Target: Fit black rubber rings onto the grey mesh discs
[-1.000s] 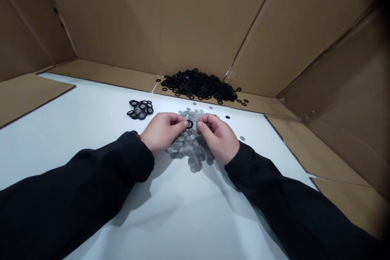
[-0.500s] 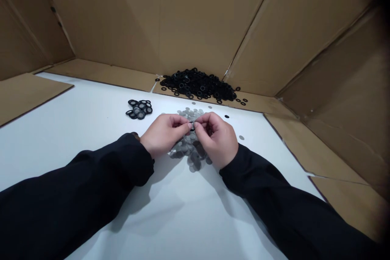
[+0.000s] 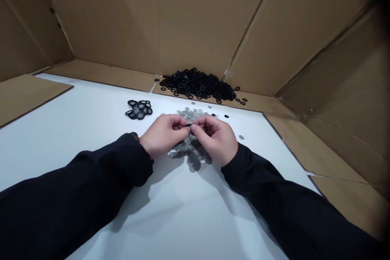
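Between the fingertips of both hands is a small black rubber ring point(image 3: 188, 125), mostly covered by the fingers. My left hand point(image 3: 166, 133) pinches it from the left with thumb and forefinger. From the right, my right hand point(image 3: 215, 136) pinches the same ring, its thumb tip close to the left one. Whether a disc sits inside the ring is hidden. Just below and behind the hands lies a loose pile of thin grey mesh-like discs point(image 3: 195, 164) on the white table point(image 3: 170, 219).
A heap of black rings point(image 3: 198, 83) rests on a cardboard strip against the cardboard wall point(image 3: 115, 16). To the left sits a small cluster of black rings with grey discs in them point(image 3: 139, 109). A stray grey disc point(image 3: 241, 137) and a dark piece point(image 3: 226, 116) lie to the right.
The ring has tilted from showing its opening to nearly edge-on, and the fingertips have shifted slightly left. Both hands keep their pinch.
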